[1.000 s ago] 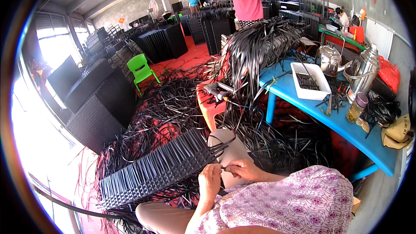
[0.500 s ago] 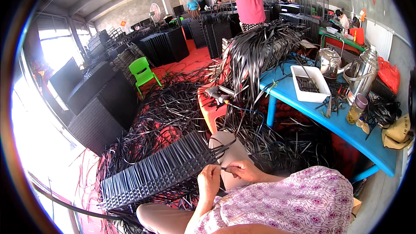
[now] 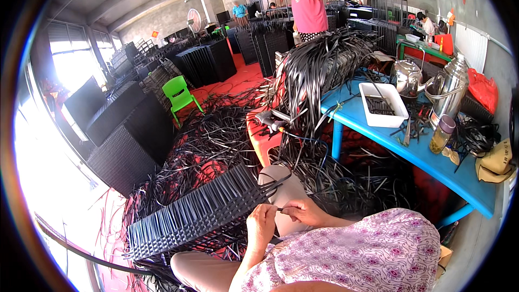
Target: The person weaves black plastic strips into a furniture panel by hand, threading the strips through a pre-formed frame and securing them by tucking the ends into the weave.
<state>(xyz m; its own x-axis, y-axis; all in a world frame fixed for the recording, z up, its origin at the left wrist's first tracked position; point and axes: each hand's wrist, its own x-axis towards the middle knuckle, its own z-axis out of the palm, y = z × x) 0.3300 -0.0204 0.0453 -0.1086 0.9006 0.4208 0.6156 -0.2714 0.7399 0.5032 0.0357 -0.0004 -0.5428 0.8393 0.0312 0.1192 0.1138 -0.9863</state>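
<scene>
Both my hands are closed in front of my lap. My left hand (image 3: 260,223) pinches one end of a short black plastic strip (image 3: 279,210), and my right hand (image 3: 306,212) pinches the other. Across my legs, to the left of my hands, slants a partly woven black panel (image 3: 197,205). Its lower edge shows a checked weave, while its upper part is closely set ribs. Several loose strip ends (image 3: 275,182) stick out from its right end, over my knee.
Black strips (image 3: 221,130) cover much of the red floor. A red stool (image 3: 263,143) carries a power tool (image 3: 271,121). The blue table (image 3: 373,132) at right bears a white tray (image 3: 401,114), a flask (image 3: 450,89) and a jar (image 3: 442,134). A person (image 3: 309,5) stands beyond.
My hands stay almost in place, both still pinching the short strip. The view has shifted slightly. The person in the pink shirt has moved a little.
</scene>
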